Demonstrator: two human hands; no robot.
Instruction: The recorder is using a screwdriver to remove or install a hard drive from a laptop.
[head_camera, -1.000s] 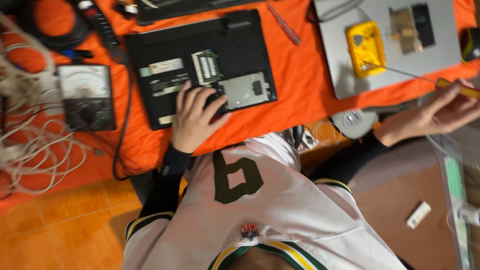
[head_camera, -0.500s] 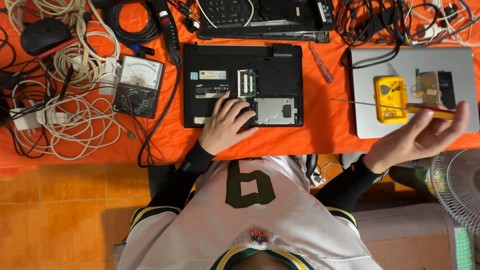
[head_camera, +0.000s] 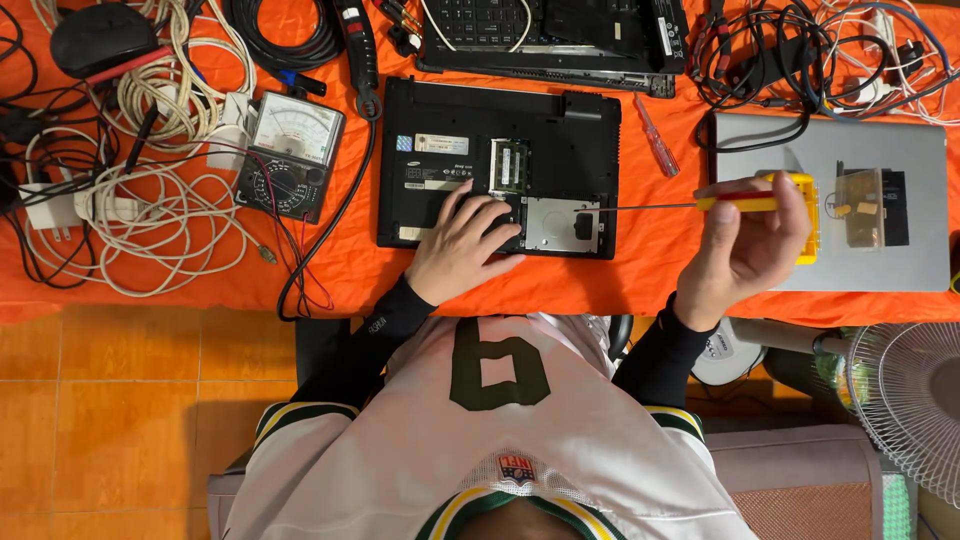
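Note:
A black laptop (head_camera: 560, 130) lies upside down on the orange cloth (head_camera: 330, 270) with its bottom covers off. My left hand (head_camera: 462, 250) rests flat on its near edge, fingers by the silver drive bay (head_camera: 562, 222). My right hand (head_camera: 745, 245) grips a screwdriver (head_camera: 735, 203) with a red and yellow handle. Its thin shaft points left and the tip reaches the drive bay. A memory module (head_camera: 508, 165) shows in an open slot above my left hand.
An analogue multimeter (head_camera: 292, 155) and tangled white cables (head_camera: 150, 215) lie left. A second black laptop (head_camera: 560, 35) sits behind. A grey laptop (head_camera: 900, 150) at right carries a yellow box (head_camera: 808, 215) and a small clear case (head_camera: 862, 208). A spare screwdriver (head_camera: 657, 135) lies between; a fan (head_camera: 905, 400) stands lower right.
My right hand has moved left from over the grey laptop, bringing the screwdriver tip to the drive bay. My left hand stays on the laptop. The view has steadied and widened.

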